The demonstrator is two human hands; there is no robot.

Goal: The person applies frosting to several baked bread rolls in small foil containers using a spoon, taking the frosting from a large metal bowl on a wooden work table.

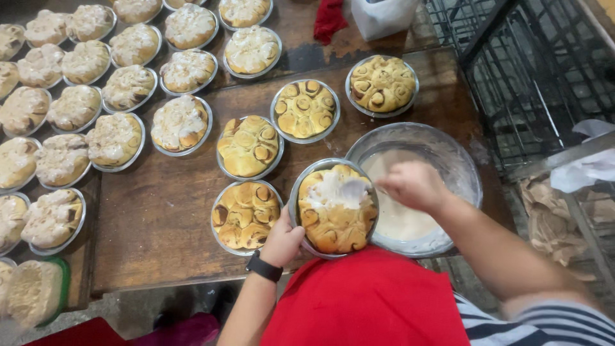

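Here, golden roll pan [333, 211], half iced

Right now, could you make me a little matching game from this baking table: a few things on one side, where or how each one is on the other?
Things:
1. left hand
2. right hand
3. mixing bowl
4. red cloth

States or places:
A. holds white icing, near the table's right edge
B. lies at the far edge of the table
C. grips the rim of the half-iced bun pan
D. holds a blurred utensil over the buns

Pairs: 1-C, 2-D, 3-A, 4-B
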